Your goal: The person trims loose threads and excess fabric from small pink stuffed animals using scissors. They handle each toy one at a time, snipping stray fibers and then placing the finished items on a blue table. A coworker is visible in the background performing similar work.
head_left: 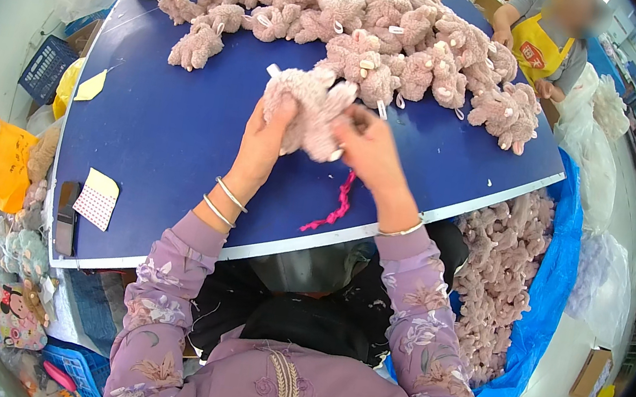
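- Left hand: closed around pink plush toy, over blue table.
- Right hand: fingers gripping the toy's right side, apparently pinching.
- Pink ribbon: lying below.

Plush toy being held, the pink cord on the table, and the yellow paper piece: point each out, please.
plush toy (309, 107): head view, on its fluffy middle between both hands.
pink cord (338, 203): head view, mid-length of the strand.
yellow paper piece (91, 87): head view, on its centre.
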The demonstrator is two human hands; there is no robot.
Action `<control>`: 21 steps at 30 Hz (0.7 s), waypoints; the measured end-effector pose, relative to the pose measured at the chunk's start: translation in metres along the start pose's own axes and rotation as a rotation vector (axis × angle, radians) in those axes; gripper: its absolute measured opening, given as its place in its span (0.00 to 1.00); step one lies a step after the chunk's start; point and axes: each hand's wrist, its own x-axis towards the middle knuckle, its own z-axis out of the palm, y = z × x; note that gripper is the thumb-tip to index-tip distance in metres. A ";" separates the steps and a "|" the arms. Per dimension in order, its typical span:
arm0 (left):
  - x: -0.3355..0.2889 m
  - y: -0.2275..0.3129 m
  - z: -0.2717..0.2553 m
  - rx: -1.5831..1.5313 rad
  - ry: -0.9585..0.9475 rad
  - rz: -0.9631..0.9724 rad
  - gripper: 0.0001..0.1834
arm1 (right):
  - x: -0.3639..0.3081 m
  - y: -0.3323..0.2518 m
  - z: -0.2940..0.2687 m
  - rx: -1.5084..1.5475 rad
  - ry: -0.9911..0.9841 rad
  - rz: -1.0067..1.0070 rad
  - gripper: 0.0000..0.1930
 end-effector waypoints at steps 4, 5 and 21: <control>0.027 0.026 -0.016 0.176 0.136 0.062 0.13 | -0.004 -0.025 -0.085 0.695 -0.058 -0.554 0.26; 0.044 0.025 -0.034 0.366 0.161 0.150 0.11 | -0.008 -0.035 -0.112 0.918 -0.272 -0.727 0.31; 0.052 0.025 -0.060 0.620 -0.006 0.035 0.14 | 0.022 0.008 -0.042 -0.032 0.036 -0.052 0.11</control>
